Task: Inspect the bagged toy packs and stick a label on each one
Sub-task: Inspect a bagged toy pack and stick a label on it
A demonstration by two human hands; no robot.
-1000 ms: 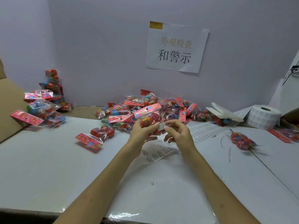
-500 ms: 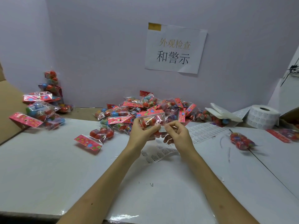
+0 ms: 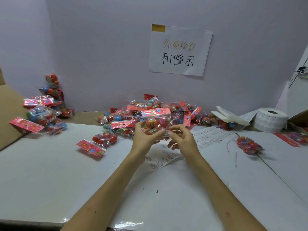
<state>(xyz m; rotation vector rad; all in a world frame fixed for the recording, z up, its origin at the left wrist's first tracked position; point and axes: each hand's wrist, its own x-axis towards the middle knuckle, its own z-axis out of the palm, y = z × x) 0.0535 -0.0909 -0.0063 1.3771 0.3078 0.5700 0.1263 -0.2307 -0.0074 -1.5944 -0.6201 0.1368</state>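
Observation:
My left hand [image 3: 144,137] grips a clear toy pack [image 3: 157,120] with a pink header, held upright above the table. My right hand [image 3: 181,139] pinches a small white label [image 3: 166,133] at the pack's lower right side. Below my hands a label sheet [image 3: 164,158] lies on the table. A large heap of toy packs [image 3: 133,117] lies just behind. One pack [image 3: 98,143] lies to the left of my hands.
A second stack of packs [image 3: 41,114] sits at the far left beside a cardboard box [image 3: 10,114]. A roll of labels [image 3: 270,120] stands at the right, with a lone pack [image 3: 249,145] in front. A paper sign [image 3: 180,50] hangs on the wall.
The pack has been turned from tilted to upright, its pink header now on top. My right hand has kept the label against its lower edge.

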